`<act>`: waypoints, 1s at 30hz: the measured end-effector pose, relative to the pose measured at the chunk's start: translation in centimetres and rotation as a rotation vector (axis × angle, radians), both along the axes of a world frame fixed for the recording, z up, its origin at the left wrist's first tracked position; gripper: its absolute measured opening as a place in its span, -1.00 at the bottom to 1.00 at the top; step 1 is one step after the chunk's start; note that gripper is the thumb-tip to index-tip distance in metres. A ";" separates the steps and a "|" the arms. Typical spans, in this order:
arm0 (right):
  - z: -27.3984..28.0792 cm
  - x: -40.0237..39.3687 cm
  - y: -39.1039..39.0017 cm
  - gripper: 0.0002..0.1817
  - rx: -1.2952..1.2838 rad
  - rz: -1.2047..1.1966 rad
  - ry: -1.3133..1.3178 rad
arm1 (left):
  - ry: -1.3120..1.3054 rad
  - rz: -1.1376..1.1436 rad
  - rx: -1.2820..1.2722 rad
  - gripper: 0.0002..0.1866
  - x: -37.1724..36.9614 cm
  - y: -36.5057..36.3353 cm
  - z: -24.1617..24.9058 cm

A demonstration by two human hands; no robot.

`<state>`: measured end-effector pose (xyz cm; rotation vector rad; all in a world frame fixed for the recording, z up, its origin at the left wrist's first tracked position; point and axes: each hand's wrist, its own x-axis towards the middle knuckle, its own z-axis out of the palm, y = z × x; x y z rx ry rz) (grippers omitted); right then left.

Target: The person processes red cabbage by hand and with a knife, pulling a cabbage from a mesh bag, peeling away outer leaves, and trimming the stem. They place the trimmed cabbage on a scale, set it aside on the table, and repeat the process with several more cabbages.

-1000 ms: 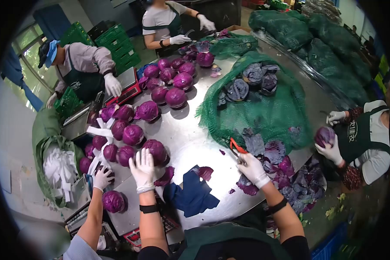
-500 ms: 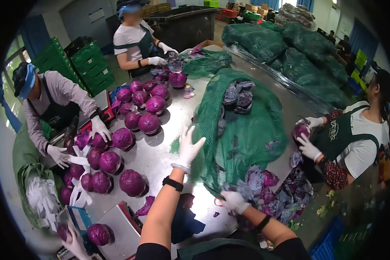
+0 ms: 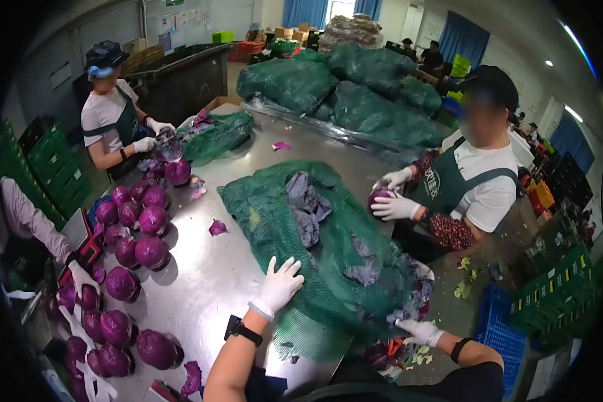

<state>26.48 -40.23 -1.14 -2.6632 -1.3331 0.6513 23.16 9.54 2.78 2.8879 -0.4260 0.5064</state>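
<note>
In the head view, the dark green, loosely woven mesh sack [image 3: 268,221] lies slumped across the middle of the shiny metal bench [image 3: 201,268], its near right end by the bench's edge. Crumpled grey-purple cabbage leaves [image 3: 308,208] show at it, some apparently through the mesh. The left hand [image 3: 280,285], in a thin white glove, rests palm down at the sack's near left side, fingers spread and straight, seemingly against the netting without gripping it. The right hand [image 3: 419,333], gloved alike, is at the near right end with its fingers bent inward; whether they pinch mesh or leaf, I cannot tell. Just beside its fingertips shows a small orange-red piece [image 3: 394,346], too little seen to identify.

The sack looks limp and probably light for its spread, as it lies rather flat with mostly leaves visible. The netting should fold and stretch easily, yet may snag on fingers, while its leaves would slide about and tear. A gathered fistful of mesh near each end seems the surest hold; a flat palm would likely skid or merely drag the top layer. Round, glossy purple cabbages [image 3: 153,251] stand grouped to the left, well apart from the sack; they look firm and heavier.
</note>
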 end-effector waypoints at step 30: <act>-0.7 4.3 32.0 -0.39 0.792 -0.911 0.956 | 0.270 0.466 -1.420 -0.23 -1.2 -1.0 -8.5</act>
